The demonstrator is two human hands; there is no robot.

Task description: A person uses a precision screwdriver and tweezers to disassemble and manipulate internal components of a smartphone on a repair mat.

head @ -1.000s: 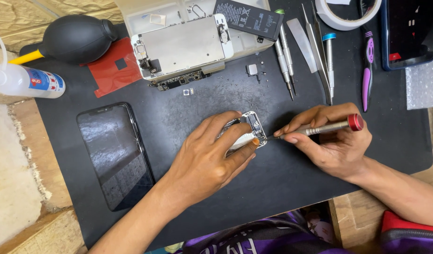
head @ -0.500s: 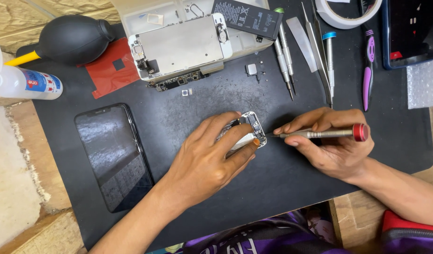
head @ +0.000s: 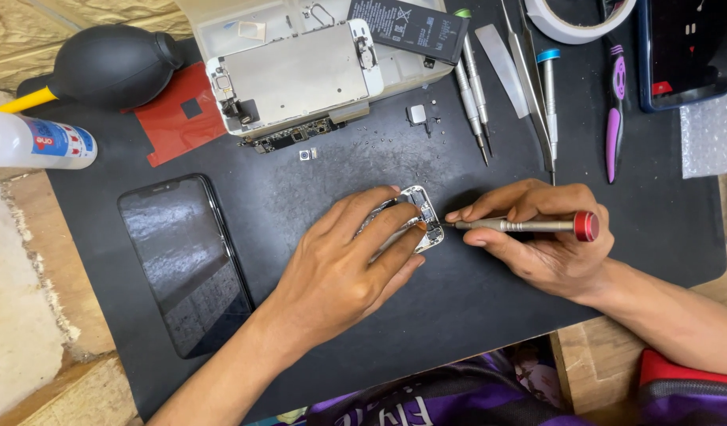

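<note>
- The left hand (head: 340,268) lies flat over a small phone part (head: 421,218) near the middle of the black mat (head: 316,189), fingers pressing it down; only its far end, with a pale rim and tiny components, shows past the fingertips.
- The right hand (head: 537,241) is closed around a slim screwdriver (head: 529,226) with a red cap, held almost level, its tip meeting the part's right edge.
- That part looks light, thin and stiff, and easy to damage; I'd say it wants holding by its rim or flat under the fingers, never on the exposed components, and it could skate on the mat if let go.
- Compared with a second ago, the screwdriver has dropped from a slight upward slant to nearly level, and the right hand has slid a little away from the part. The left hand has hardly moved.
- A dark phone (head: 186,260) lies to the left, well apart.
</note>
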